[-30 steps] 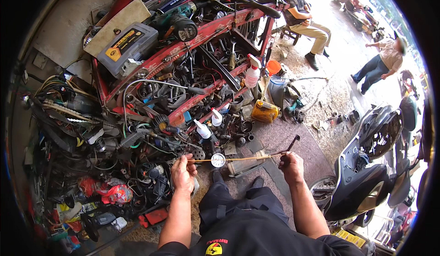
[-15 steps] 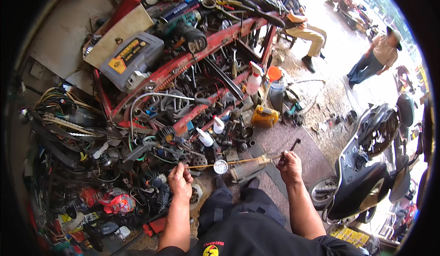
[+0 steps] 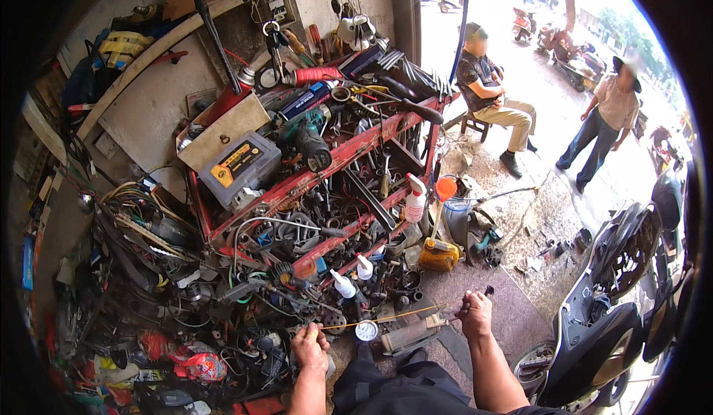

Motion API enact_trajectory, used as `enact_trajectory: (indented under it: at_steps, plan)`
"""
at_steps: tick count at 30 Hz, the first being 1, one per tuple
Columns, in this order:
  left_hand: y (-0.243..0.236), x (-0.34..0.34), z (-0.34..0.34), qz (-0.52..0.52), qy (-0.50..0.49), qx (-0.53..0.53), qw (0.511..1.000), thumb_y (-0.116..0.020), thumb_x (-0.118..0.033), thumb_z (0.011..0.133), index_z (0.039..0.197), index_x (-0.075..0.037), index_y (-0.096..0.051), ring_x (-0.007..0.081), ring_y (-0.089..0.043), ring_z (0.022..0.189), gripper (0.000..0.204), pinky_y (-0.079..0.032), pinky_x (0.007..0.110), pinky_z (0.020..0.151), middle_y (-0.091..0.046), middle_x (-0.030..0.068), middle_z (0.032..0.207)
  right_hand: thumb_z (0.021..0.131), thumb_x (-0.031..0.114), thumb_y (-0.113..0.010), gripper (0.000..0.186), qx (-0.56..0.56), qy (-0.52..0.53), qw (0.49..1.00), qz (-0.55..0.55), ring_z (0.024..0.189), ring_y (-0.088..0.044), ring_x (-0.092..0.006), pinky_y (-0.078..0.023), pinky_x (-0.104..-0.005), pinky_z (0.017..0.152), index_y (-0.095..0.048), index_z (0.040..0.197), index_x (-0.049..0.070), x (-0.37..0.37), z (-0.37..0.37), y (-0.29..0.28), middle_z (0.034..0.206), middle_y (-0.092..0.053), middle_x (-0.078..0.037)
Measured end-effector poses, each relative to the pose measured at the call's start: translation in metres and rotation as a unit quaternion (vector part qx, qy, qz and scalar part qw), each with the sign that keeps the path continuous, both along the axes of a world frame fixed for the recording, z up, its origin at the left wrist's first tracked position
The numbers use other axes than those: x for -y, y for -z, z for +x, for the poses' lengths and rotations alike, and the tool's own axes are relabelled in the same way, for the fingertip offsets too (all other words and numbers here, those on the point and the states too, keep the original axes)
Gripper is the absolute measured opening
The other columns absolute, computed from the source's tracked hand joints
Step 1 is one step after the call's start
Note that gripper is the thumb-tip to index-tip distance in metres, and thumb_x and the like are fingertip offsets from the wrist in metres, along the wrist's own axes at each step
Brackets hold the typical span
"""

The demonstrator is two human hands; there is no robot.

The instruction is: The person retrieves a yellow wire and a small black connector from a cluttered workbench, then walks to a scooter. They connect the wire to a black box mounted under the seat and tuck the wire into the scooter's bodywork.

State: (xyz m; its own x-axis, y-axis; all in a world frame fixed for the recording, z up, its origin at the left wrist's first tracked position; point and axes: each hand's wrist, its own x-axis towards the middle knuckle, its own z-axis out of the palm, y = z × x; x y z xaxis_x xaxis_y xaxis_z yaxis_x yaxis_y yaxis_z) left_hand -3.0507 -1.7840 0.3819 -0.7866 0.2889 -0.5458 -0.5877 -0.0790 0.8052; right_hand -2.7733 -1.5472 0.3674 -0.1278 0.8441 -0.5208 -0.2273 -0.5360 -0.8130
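Note:
A thin yellow cord or rod (image 3: 401, 314) stretches between my two hands in front of me. Its left end is pinched in the closed fingers of my left hand (image 3: 310, 350). Closed around the other end is my right hand (image 3: 475, 315), with a small dark end piece (image 3: 489, 290) sticking out beyond the fingers. Just below the line of the cord is a round white dial gauge (image 3: 366, 330); whether they touch I cannot tell. Under the cord, on the floor between my hands, lies a long greyish metal part (image 3: 410, 335).
A red metal rack (image 3: 349, 146) heaped with tools stands ahead. Near it are a spray bottle (image 3: 415, 200) and a yellow oil jug (image 3: 439, 255). Loose parts and cables (image 3: 160, 229) pile up at left. A scooter (image 3: 594, 318) stands right; one person sits (image 3: 490, 92), another stands (image 3: 609, 110).
The view has tilted upward, so more of the wall and street shows. Both hands still hold the cord stretched between them. The standing person's pose has changed slightly.

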Motion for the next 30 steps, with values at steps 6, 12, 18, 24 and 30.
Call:
enact_trajectory:
  at_steps: [6,12,18,24,30]
  plan:
    - [0.008,-0.01,-0.021,0.028,0.052,0.021,0.998,-0.062,-0.018,0.094,0.081,-0.001,-0.063,0.0097,-0.042,0.043,0.021,-0.034,0.025,0.039,-0.05,0.0006,0.058,0.089,0.018,-0.058,0.018,0.049,0.052,0.996,0.05,0.045,-0.044,-0.0101,-0.046,-0.0261,0.043,-0.053,0.074,0.009,0.009,-0.001,-0.001,0.063,-0.046,0.001]
    - [0.021,-0.005,-0.062,-0.014,0.047,0.048,0.998,-0.063,-0.024,0.094,0.077,-0.006,-0.056,0.0093,-0.038,0.042,0.025,-0.029,0.023,0.038,-0.045,-0.0018,0.059,0.087,0.011,-0.053,0.016,0.063,0.138,0.986,0.064,0.044,-0.042,-0.0097,-0.039,-0.0255,0.037,-0.051,0.071,0.011,0.005,-0.006,-0.018,0.061,-0.044,0.002]
    - [0.011,0.004,-0.092,-0.049,0.211,-0.07,0.974,-0.064,-0.024,0.092,0.085,-0.003,-0.064,0.0065,-0.048,0.052,0.023,-0.038,0.022,0.044,-0.059,0.0026,0.07,0.09,0.011,-0.057,0.019,0.126,0.054,0.979,0.152,0.05,-0.047,-0.009,-0.045,-0.0267,0.043,-0.054,0.071,0.009,0.009,-0.029,-0.05,0.062,-0.048,0.001]
    - [-0.015,-0.077,-0.023,0.061,0.465,-0.45,0.76,-0.064,-0.017,0.092,0.125,0.0,-0.056,0.0255,-0.063,0.106,0.038,-0.049,0.034,0.093,-0.064,0.018,0.114,0.089,0.008,-0.065,0.014,0.127,-0.179,0.955,0.2,0.058,-0.051,-0.0061,-0.044,-0.0243,0.053,-0.061,0.077,0.002,0.064,-0.13,-0.06,0.066,-0.059,0.0]
    - [-0.037,-0.094,-0.016,0.12,0.55,-0.251,0.788,-0.061,-0.014,0.093,0.101,0.0,-0.062,0.0142,-0.059,0.07,0.016,-0.047,0.031,0.064,-0.066,0.0091,0.079,0.087,0.009,-0.066,0.021,0.182,-0.198,0.934,0.233,0.059,-0.049,-0.0056,-0.039,-0.0255,0.051,-0.057,0.07,0.001,0.073,-0.155,-0.075,0.062,-0.055,0.003]
